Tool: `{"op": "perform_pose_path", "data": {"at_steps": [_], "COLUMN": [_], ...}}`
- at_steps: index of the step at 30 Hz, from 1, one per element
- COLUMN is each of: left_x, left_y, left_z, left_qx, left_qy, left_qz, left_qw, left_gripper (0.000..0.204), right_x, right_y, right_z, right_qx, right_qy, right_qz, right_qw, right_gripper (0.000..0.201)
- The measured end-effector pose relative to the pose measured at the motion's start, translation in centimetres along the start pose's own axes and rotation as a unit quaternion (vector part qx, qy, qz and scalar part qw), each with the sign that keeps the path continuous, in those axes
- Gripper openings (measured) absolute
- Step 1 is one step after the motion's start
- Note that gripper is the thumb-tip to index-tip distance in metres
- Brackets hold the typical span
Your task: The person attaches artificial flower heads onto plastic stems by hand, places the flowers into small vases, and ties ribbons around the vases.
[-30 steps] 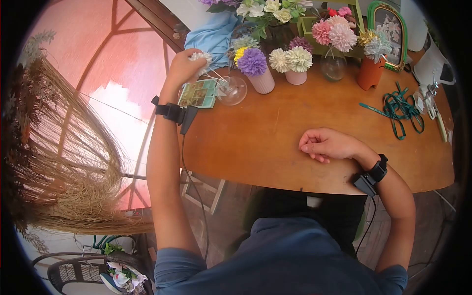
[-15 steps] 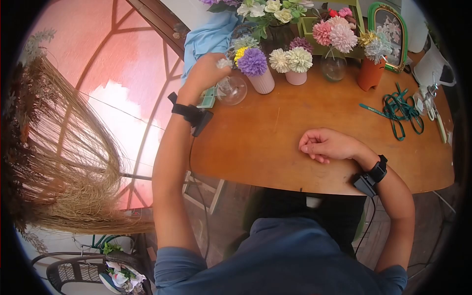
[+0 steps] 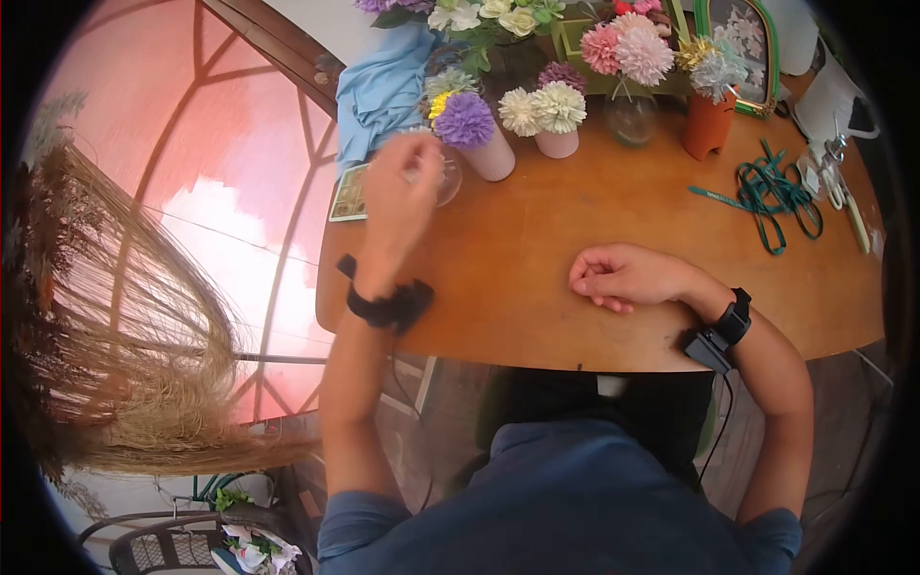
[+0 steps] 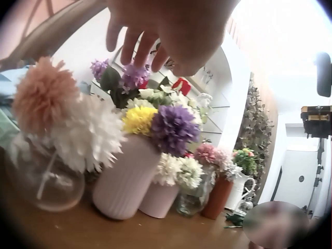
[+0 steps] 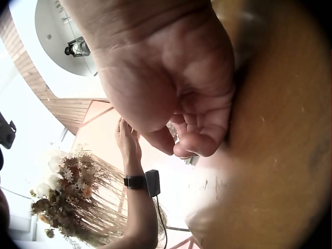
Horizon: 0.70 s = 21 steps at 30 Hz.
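My left hand (image 3: 407, 192) hovers over the left part of the table, close to a round glass vase (image 3: 449, 182) that it partly covers. In the left wrist view its fingers hang relaxed with nothing in them. A white pompom flower (image 4: 88, 132) stands in that vase beside a peach pompom flower (image 4: 44, 96), one pale stem showing through the glass. To its right is a ribbed pink vase (image 4: 124, 179) with purple and yellow blooms. My right hand (image 3: 632, 276) rests on the tabletop near the front edge, fingers loosely curled and holding nothing.
A compartment box (image 3: 349, 196) and a blue cloth (image 3: 383, 91) lie at the left. Along the back stand a small pink pot (image 3: 558, 145), another glass vase (image 3: 631, 120) and an orange vase (image 3: 707, 129). Green ribbon (image 3: 762, 201) lies at the right, near pruning shears (image 3: 843, 196).
My left hand carried the white flower rightward to the round vase, let it go and drew back toward me. My right hand stayed resting; the head view shifted slightly.
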<state>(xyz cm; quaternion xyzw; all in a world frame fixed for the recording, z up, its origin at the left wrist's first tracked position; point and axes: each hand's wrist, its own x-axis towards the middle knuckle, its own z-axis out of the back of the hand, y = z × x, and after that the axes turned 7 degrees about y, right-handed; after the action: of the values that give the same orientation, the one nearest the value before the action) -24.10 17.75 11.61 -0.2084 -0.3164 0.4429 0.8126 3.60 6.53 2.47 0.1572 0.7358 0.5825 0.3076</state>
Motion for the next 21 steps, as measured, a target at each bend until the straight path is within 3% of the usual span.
{"op": "perform_pose_path", "data": {"at_steps": [4,6,9,13,15,21], "left_x": [-1.6,-0.8,0.5,2.5,3.6,4.3], "left_y": [1.1,4.3,3.5,4.5,4.7,5.2], "left_z": [-5.9,-8.4,-8.8,-10.5,-11.2,-11.2], "left_qx": [-0.045,0.022,-0.051,-0.100,-0.114,-0.143], "left_qy": [0.097,0.062,0.036,-0.015,-0.104,-0.104], "left_qz": [0.082,0.073,0.092,0.049,-0.008,0.029], "left_qw": [0.991,0.995,0.994,0.994,0.988,0.984], "left_gripper": [0.039,0.056,0.069,0.072,0.072,0.070], "right_x": [-0.1,-0.1,-0.1,0.0,-0.1,0.2], "right_y": [0.3,0.2,0.2,-0.1,-0.1,-0.2], "right_z": [-0.1,-0.1,-0.1,0.1,0.1,0.1], "right_qx": [-0.013,-0.010,-0.007,-0.003,-0.005,-0.019], "right_qy": [-0.003,-0.004,-0.002,0.009,0.008,0.013], "right_qz": [-0.002,-0.003,0.000,0.007,0.005,0.008], "right_qw": [1.000,1.000,1.000,1.000,1.000,1.000], "right_gripper": [0.015,0.015,0.014,0.014,0.014,0.015]}}
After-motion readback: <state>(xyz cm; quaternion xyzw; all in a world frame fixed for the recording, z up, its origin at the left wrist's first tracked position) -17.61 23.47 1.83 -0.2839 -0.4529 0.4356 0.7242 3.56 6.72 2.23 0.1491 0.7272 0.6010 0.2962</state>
